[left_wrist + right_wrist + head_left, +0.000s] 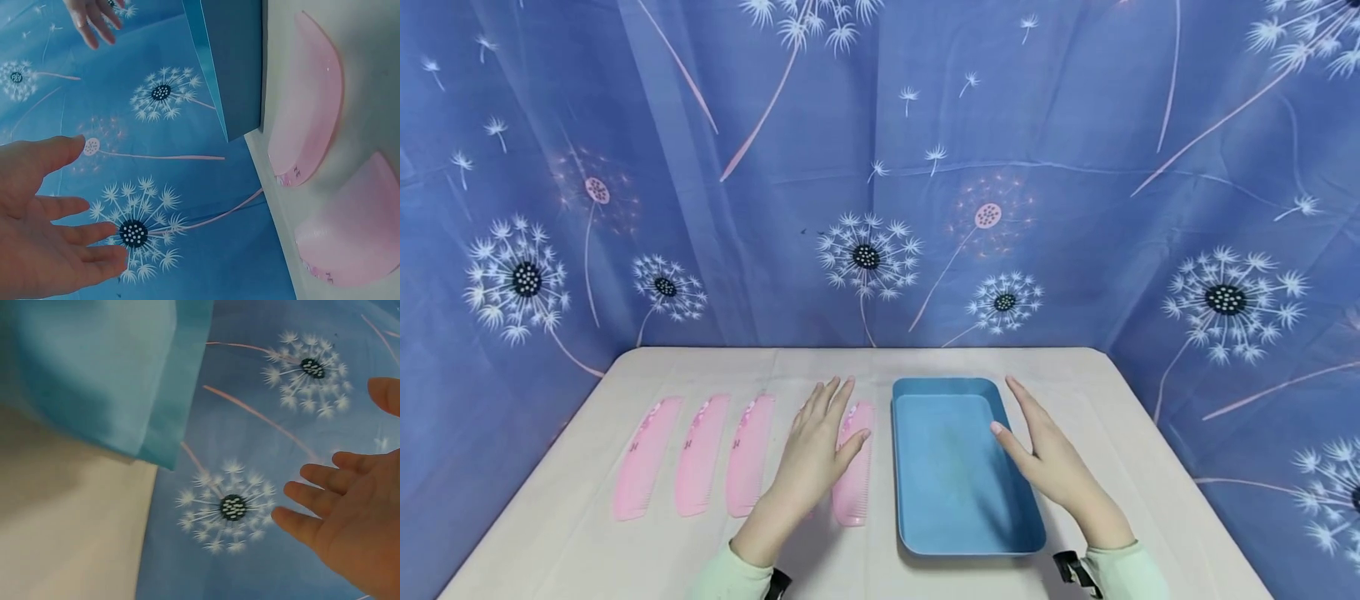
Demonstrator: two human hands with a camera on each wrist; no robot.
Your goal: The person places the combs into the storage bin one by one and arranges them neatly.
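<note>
Several pink combs lie side by side on the table, among them a far-left comb [646, 460] and a comb [853, 492] close to the tray. My left hand [811, 454] hovers over the right part of this row with fingers extended and thumb spread, holding nothing; it covers part of the row. In the left wrist view, a pink comb [315, 100] appears beside the tray wall. The blue rectangular tray [951, 546] stands right of the combs. Above its right edge is my right hand [1060, 467], fingers straight and thumb apart, with nothing in it.
A cream-coloured cloth [565, 542] covers the table. Behind it and along both sides hangs a blue curtain [775, 275] printed with dandelions. Dark straps show at both wrists, by the pale green sleeves [1131, 575].
</note>
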